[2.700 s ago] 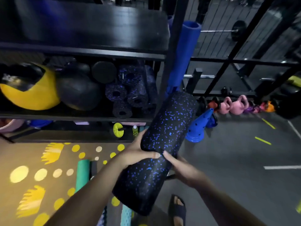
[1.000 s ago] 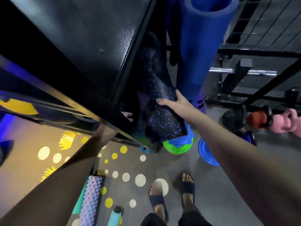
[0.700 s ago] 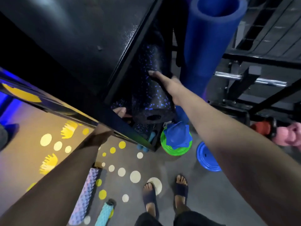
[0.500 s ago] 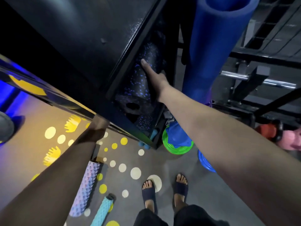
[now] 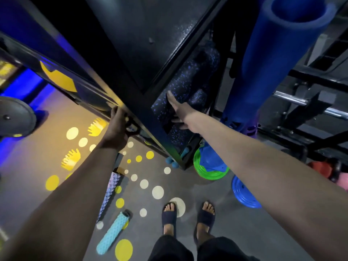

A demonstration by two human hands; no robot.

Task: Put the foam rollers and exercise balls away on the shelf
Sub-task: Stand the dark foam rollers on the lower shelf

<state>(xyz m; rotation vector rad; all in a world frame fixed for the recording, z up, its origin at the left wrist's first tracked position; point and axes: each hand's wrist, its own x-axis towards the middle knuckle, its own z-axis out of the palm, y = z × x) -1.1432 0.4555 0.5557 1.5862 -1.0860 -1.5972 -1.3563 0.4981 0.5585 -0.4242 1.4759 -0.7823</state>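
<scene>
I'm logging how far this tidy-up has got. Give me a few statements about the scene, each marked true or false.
1. The right hand presses with straight fingers on the speckled black roller inside the shelf. True.
2. Every foam roller is already on the shelf. False: the teal roller and the lavender bumpy roller lie on the floor.
3. The left hand holds an exercise ball. False: it grips the front edge of the shelf.
4. The tall blue roller stands upright just right of the shelf. True.
</scene>
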